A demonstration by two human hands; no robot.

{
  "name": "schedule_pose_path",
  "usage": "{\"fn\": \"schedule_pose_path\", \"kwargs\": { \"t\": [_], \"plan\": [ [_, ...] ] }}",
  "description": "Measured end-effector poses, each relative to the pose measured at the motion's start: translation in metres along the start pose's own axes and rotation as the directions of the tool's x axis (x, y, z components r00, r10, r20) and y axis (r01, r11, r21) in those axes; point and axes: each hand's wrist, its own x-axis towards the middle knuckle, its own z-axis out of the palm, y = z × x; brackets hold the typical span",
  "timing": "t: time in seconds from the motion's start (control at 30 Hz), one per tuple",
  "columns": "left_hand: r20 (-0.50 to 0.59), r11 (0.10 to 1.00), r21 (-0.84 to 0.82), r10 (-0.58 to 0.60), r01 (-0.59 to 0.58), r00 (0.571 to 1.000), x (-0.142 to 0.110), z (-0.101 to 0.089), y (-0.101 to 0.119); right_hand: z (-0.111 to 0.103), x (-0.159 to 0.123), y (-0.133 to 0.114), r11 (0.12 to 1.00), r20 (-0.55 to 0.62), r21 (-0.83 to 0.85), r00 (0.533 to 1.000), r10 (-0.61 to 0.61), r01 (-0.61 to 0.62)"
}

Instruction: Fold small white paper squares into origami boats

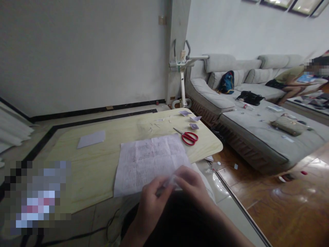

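Note:
My left hand (155,193) and my right hand (191,181) meet just off the table's near edge. Their fingers pinch a small pale piece of paper (173,180), smeared by motion and partly covered by the fingertips. Beyond them a large creased sheet of printed paper (151,154) lies on the table. To its right are scissors (189,138) with red handles, their blades pointing to the far left. Several small folded papers (194,126) sit near the far right corner. At the left lies a whitish rectangle of paper (91,139).
The pale wooden table (82,175) carries thin paper strips (151,129) near its far side. A blurred-out object (38,199) is at lower left. A grey sofa (252,127) stands at right, holding bags and a seated person (290,77). White exercise equipment (182,82) stands behind the table.

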Motion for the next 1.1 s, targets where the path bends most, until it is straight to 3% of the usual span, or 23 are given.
{"fn": "schedule_pose_path", "kwargs": {
  "t": [0.17,0.3,0.4,0.53,0.6,0.77,1.1],
  "plan": [
    [-0.065,0.991,0.084,0.107,-0.102,0.992,-0.001,-0.001,-0.011,-0.001,0.000,0.001,0.995,-0.055,-0.061,0.996,0.070,-0.073],
    [-0.108,0.971,0.130,0.217,-0.202,0.970,-0.001,-0.006,-0.016,-0.002,0.000,0.007,0.998,-0.119,-0.053,0.992,0.037,-0.043],
    [-0.079,0.993,0.034,0.114,-0.112,0.990,0.001,-0.011,-0.016,-0.003,-0.001,0.006,0.991,-0.160,-0.132,0.986,-0.044,0.023],
    [0.132,0.998,-0.048,-0.021,0.028,0.991,0.001,-0.015,-0.009,-0.001,-0.005,0.001,0.952,-0.130,-0.266,0.973,-0.189,0.150],
    [0.165,0.997,-0.052,-0.049,0.058,0.985,0.000,-0.014,-0.003,0.000,-0.007,0.000,0.929,-0.087,-0.311,0.968,-0.236,0.199],
    [0.127,0.996,-0.063,-0.051,0.059,0.991,-0.004,-0.012,0.002,-0.001,-0.008,0.002,0.878,-0.025,-0.384,0.947,-0.321,0.288],
    [0.104,0.998,-0.040,-0.046,0.050,0.994,-0.001,-0.014,0.002,-0.003,-0.008,0.001,0.812,0.118,-0.457,0.929,-0.350,0.364]
  ]
}}
